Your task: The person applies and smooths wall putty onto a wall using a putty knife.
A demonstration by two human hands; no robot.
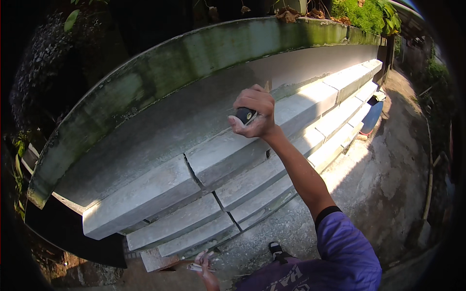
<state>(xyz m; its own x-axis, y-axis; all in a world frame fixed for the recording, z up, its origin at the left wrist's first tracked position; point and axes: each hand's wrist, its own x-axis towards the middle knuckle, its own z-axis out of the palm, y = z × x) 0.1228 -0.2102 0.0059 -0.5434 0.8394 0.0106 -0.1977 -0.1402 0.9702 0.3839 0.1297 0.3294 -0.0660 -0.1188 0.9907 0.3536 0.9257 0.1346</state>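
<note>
My right hand (257, 109) is closed round the black handle (245, 115) of a tool, its rounded butt turned toward me. A thin tan tip (267, 86) shows beyond the knuckles; the rest of the tool is hidden, so its kind is unclear. The hand is in front of the grey wall face (204, 104), above the top row of stacked concrete blocks (233, 155). Low in view, my left hand (208, 269) has pale, dusty fingers curled beside a small whitish thing (195, 267), which I cannot make out.
A mossy green ledge (204, 53) tops the wall, with plants (359, 15) above its right end. Dark gaps split the stepped block rows. A blue container (373, 118) stands at their far right end. Rough concrete ground (383, 179) runs along the right; my sandalled foot (275, 248) shows below.
</note>
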